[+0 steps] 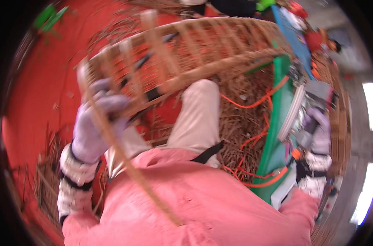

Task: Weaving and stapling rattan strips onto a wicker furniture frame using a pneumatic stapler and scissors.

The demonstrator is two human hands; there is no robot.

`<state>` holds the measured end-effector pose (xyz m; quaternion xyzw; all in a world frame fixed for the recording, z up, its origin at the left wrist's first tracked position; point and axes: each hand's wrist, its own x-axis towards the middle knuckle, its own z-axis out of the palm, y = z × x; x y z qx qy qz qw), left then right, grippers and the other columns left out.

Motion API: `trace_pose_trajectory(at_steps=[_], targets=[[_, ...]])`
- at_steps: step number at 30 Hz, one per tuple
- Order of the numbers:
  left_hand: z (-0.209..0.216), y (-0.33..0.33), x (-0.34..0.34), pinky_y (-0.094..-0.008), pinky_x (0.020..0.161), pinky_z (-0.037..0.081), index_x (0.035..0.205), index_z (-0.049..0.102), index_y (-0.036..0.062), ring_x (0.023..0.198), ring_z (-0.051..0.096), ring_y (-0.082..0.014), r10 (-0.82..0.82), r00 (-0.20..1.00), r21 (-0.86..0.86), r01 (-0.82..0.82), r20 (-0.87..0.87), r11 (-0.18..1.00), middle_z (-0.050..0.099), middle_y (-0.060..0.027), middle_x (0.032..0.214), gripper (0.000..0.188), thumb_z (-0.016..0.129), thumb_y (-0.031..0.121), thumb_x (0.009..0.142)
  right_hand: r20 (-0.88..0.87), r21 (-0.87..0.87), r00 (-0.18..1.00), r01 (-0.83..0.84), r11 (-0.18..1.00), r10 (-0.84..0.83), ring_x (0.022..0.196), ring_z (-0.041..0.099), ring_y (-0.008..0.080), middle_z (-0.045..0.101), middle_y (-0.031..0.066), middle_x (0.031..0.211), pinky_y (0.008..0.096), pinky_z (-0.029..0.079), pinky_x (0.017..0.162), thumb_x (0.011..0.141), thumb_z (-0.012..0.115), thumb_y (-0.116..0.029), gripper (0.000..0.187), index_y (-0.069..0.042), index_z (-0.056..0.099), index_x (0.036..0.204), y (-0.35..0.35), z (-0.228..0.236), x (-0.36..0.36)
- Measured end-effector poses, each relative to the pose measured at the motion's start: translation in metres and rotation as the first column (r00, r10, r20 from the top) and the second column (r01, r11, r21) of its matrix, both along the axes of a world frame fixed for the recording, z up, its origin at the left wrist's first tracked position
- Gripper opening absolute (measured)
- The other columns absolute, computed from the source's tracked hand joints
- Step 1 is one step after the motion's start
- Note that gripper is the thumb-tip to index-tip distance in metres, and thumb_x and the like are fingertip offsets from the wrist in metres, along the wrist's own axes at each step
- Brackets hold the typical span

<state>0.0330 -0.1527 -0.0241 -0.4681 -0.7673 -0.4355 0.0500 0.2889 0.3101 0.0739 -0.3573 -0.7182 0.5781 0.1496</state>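
Note:
My left hand point(98, 119), in a pale purple glove, is closed around the left end of a long rattan frame point(211, 67). The frame has woven rims and several cross slats, and lies tilted above my knees. A loose brown strip point(133, 172) slants from that hand down across my pink shirt. My right hand point(319, 127), gloved too, reaches to the green bench at the right. Its fingers curl around a grey metal tool point(304, 138) that looks like an air stapler; motion blur softens its outline.
Orange air hoses point(256, 102) loop beside the green bench point(278, 98). Cut rattan scraps point(239, 119) cover the floor by my legs, over red sheeting point(39, 94). A green plastic stool point(49, 18) stands far left. A person in red point(315, 41) is at the far right.

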Motion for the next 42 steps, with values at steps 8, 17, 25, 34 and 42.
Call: trace_pose_trajectory(at_steps=[8, 17, 25, 34, 42], targets=[[-0.011, -0.005, -0.001, -0.0392, 0.091, 0.043, 0.094, 0.066, 0.0117, 0.107, 0.051, -0.0305, -0.002, 1.0, 0.091, 0.005, -0.024, 0.996, 0.065, -0.004, 0.094, 0.031, 0.075, 0.013, 0.065, -0.017, -0.118, 0.91, -0.413, 0.903, 0.414, 0.052, 0.054, 0.0153, 0.054, 0.0068, 0.067, 0.0287, 0.048, 0.05, 0.062, 0.068, 0.004, 0.017, 0.002, 0.058, 0.075, -0.17, 0.047, -0.061], [-0.013, 0.0, 0.002, -0.0418, 0.089, 0.045, 0.085, 0.064, 0.0103, 0.058, 0.061, -0.0235, -0.015, 0.997, 0.329, 0.039, -0.076, 0.943, 0.062, -0.0028, 0.063, 0.024, 0.069, 0.006, 0.062, 0.331, -0.183, 0.689, -0.623, 0.76, 0.645, 0.073, 0.059, 0.0151, 0.06, 0.0081, 0.082, 0.0303, 0.049, 0.065, 0.063, 0.072, 0.0, 0.059, 0.001, 0.048, 0.117, -0.217, 0.044, -0.09], [-0.021, 0.0, 0.006, -0.0379, 0.087, 0.045, 0.094, 0.066, 0.0107, 0.099, 0.055, -0.0298, -0.018, 0.999, 0.23, 0.025, -0.031, 0.973, 0.063, -0.0079, 0.09, 0.033, 0.075, 0.014, 0.062, 0.466, -0.123, 0.594, -0.69, 0.713, 0.656, 0.076, 0.058, 0.0147, 0.06, 0.0072, 0.085, 0.03, 0.048, 0.066, 0.064, 0.072, -0.002, 0.058, -0.001, 0.049, 0.117, -0.241, 0.056, -0.113], [-0.024, -0.008, 0.004, -0.0389, 0.082, 0.049, 0.09, 0.064, 0.0071, 0.1, 0.055, -0.0321, -0.027, 1.0, 0.236, 0.027, -0.002, 0.971, 0.063, -0.0127, 0.089, 0.03, 0.072, 0.018, 0.063, 0.605, -0.044, 0.509, -0.746, 0.664, 0.612, 0.079, 0.057, 0.0143, 0.06, 0.0062, 0.089, 0.0296, 0.047, 0.068, 0.065, 0.072, -0.003, 0.058, -0.002, 0.05, 0.118, -0.278, 0.074, -0.147], [-0.014, -0.017, 0.003, -0.0388, 0.084, 0.048, 0.093, 0.064, 0.0049, 0.099, 0.054, -0.0323, -0.057, 0.997, 0.247, 0.067, -0.049, 0.967, 0.061, -0.0136, 0.092, 0.036, 0.072, 0.021, 0.062, 0.655, 0.038, 0.496, -0.775, 0.63, 0.571, 0.082, 0.056, 0.0138, 0.06, 0.0053, 0.092, 0.0293, 0.047, 0.07, 0.065, 0.072, -0.005, 0.057, -0.003, 0.051, 0.119, -0.294, 0.09, -0.157]])
